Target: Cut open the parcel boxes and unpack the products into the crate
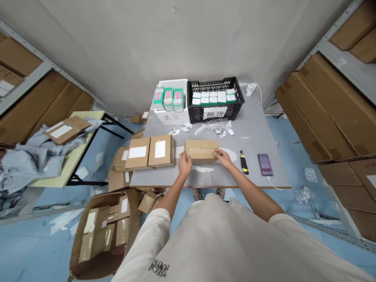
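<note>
A brown cardboard box (201,150) with tape along it rests near the front middle of the grey table. My left hand (185,163) grips its left end, fingers closed against the side. At the opposite end, my right hand (223,157) pinches the right edge of the same box. Two more cardboard boxes with white labels, one (161,150) closer and one (138,152) farther left, stand beside my left hand. To the right of my right hand lies a black and yellow utility knife (244,162).
At the back are a white bin (172,117) holding green-and-white boxes and a black crate (216,111) of small boxes. Crumpled paper (175,132) and clear plastic wrap (216,124) lie before them. A phone (265,165) is at right. A large open carton (102,231) stands lower left.
</note>
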A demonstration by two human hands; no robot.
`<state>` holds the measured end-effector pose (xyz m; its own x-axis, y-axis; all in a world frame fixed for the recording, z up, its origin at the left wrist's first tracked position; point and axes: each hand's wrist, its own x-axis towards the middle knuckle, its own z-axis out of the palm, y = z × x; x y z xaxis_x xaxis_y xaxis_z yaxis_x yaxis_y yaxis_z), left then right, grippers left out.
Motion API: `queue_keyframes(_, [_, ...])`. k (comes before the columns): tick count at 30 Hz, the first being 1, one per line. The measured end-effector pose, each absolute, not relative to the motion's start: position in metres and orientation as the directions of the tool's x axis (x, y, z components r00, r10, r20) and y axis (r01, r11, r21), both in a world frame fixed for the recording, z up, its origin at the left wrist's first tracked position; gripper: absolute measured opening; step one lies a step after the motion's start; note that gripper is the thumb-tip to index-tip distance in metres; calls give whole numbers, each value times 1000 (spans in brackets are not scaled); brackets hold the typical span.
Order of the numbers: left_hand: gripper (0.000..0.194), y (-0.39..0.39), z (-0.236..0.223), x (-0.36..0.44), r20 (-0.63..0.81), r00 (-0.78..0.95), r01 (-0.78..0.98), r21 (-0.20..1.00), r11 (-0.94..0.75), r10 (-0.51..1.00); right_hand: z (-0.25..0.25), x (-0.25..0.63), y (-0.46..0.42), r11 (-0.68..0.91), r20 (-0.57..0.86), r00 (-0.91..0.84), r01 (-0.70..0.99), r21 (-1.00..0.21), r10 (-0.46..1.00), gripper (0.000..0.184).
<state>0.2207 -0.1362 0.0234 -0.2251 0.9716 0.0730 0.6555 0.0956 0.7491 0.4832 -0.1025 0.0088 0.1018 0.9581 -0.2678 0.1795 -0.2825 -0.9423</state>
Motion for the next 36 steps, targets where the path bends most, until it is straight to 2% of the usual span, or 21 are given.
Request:
queue_keyframes(11, [53,-128,-21,287,-22,-20,563,826,29,1000,-9,566,-120,-190,-108,214,414,-890,971,36])
queue_keyframes(17, [54,-133,-41,290,-27,-3,520,854,25,1000,-28,583,-136,-145,-74,185,407,-902,980,40])
queue_keyframes(22, [56,-135,-37,287,-31,-16,550,835,34,999,-32,589,-138,-146,-93,161,361,-921,982,43])
queue_keyframes(25, [55,-139,-23,293,71,-58,646,763,-16,996,-32,593,-139,-136,-92,141,343,-929,986,44])
queue_keyframes(28, [47,-142,-7,305,180,41,752,642,-149,983,-32,597,-140,-122,-86,127,313,-942,988,45])
queue_keyframes(32, [49,-147,6,325,158,280,812,487,-322,947,-31,601,-140,-99,-71,111,269,-958,991,45])
queue_keyframes(36, [61,-152,6,338,99,333,868,357,-346,938,-35,612,-139,-72,-53,96,199,-977,994,38])
